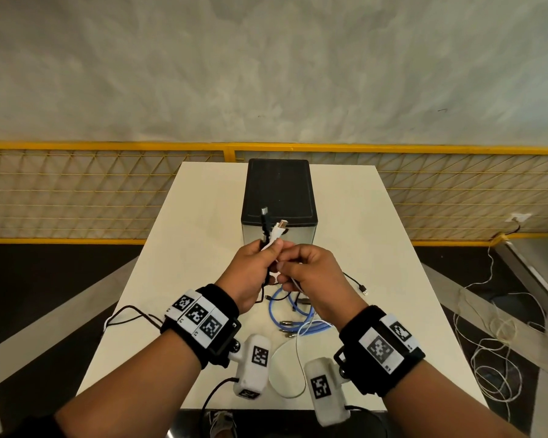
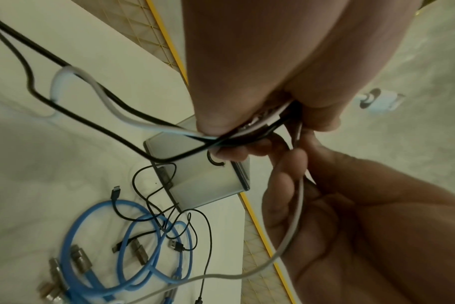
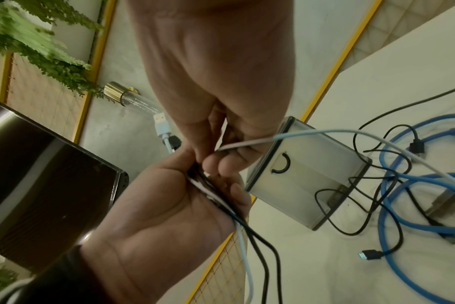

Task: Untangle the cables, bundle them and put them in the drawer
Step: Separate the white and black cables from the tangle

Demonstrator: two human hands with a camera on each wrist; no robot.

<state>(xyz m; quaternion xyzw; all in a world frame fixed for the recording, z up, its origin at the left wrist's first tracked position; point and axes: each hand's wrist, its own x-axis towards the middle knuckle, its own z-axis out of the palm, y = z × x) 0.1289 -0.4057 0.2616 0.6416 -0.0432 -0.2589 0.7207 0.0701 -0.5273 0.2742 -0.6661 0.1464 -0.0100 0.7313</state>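
The left hand [image 1: 250, 273] is clamped on a black cable [image 1: 265, 221] and a white cable [image 1: 277, 233], plugs upward; the right hand [image 1: 310, 273] pinches the white strand, apparently bundling; blue cables [image 1: 285, 314] lie loose on the table [image 1: 393, 279] before the closed drawer box [image 1: 279, 191]; next, likely winding the slack
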